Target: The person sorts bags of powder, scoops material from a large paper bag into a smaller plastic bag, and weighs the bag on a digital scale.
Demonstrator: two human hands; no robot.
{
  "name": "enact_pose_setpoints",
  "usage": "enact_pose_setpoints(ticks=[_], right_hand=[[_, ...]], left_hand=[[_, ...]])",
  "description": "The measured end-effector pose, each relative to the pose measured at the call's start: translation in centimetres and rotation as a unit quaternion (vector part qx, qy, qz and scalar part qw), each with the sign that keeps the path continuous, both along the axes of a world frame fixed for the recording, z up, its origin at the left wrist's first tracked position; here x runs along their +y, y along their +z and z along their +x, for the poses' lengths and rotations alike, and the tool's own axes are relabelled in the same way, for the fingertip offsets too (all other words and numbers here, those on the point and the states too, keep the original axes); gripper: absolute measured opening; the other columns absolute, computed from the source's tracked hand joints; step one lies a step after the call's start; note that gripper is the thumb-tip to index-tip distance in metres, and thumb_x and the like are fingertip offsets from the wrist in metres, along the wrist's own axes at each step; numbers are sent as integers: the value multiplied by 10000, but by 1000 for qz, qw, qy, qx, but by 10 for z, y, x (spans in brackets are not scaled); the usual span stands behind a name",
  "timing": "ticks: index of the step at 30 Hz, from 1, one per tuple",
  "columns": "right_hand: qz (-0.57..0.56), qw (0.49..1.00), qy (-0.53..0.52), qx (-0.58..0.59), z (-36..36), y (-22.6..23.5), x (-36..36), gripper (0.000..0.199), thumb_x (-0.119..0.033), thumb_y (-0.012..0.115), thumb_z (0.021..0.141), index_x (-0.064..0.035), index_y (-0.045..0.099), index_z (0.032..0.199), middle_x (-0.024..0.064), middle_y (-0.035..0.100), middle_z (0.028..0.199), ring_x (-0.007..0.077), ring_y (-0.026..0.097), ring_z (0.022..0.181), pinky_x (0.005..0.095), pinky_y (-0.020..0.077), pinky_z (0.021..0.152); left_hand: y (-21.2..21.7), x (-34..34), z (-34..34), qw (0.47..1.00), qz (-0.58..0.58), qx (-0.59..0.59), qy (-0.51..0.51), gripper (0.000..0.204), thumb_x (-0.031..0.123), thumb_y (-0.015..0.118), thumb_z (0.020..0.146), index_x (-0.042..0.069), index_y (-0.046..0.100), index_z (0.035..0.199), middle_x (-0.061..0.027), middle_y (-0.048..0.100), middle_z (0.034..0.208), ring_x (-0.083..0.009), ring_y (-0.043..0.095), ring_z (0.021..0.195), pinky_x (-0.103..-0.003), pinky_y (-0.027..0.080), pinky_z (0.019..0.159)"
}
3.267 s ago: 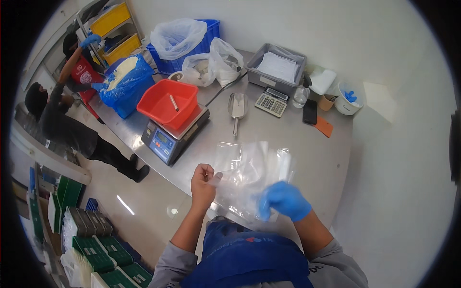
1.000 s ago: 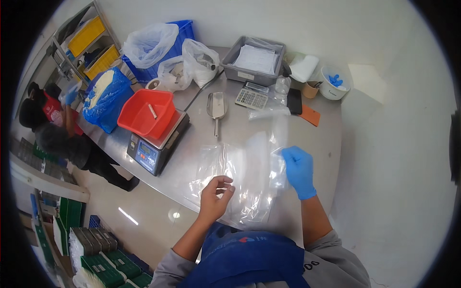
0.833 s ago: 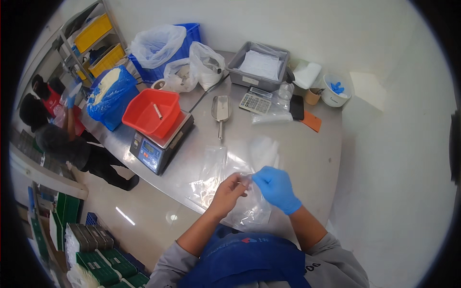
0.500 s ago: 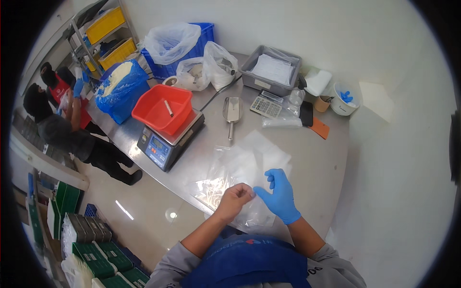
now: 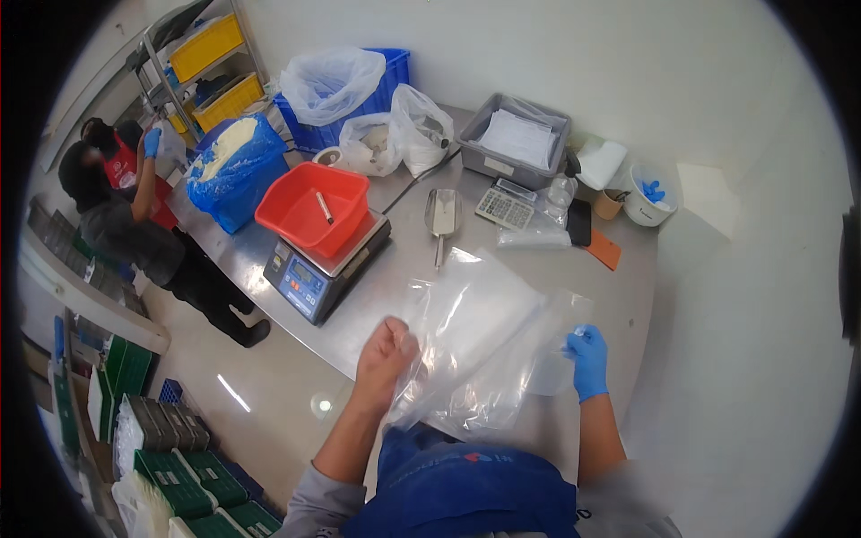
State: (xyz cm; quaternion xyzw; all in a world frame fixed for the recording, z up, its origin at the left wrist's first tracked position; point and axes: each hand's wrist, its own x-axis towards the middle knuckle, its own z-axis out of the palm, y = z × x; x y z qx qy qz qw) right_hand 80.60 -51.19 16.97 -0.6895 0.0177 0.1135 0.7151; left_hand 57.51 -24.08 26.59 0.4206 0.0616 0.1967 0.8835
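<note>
Right now we hold a clear plastic bag stretched between both hands above the near edge of the steel table. Our bare left hand is closed into a fist on the bag's left edge, and our blue-gloved right hand pinches its right edge between curled fingers. The bag's long axis runs roughly left to right between the two hands, its loose body spreading away from us over the table; neither hand is clearly nearer to it, as both have hold. Farther back on the table sit a digital scale carrying a red tub, a metal scoop, a calculator and a grey tray. Left of the table, another person works by shelving with yellow bins.
</note>
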Motion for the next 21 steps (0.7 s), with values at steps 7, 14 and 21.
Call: enact_pose_setpoints(ticks=[7, 14, 21], right_hand=[[-54, 995, 65, 48, 1, 24, -6, 125, -37, 610, 823, -33, 555, 711, 17, 524, 668, 86, 506, 623, 250, 431, 575], [26, 988, 119, -98, -29, 69, 12, 196, -53, 680, 805, -77, 520, 695, -7, 509, 674, 54, 452, 634, 241, 377, 549], [-86, 938, 276, -190, -79, 100, 33, 155, -58, 683, 810, -50, 533, 775, -3, 497, 682, 76, 442, 623, 256, 398, 572]], left_hand=[[-71, 25, 31, 895, 309, 219, 234, 332, 64, 592, 907, 0, 453, 1201, -59, 612, 907, -120, 601, 831, -262, 489, 729], [-28, -51, 42, 865, 454, 185, 106, 340, 160, 683, 869, 46, 520, 1144, -44, 599, 941, -123, 584, 887, -297, 470, 768], [1, -73, 49, 973, -185, 78, -117, 63, 104, 502, 974, 99, 507, 912, 28, 521, 801, -70, 494, 750, -225, 425, 699]])
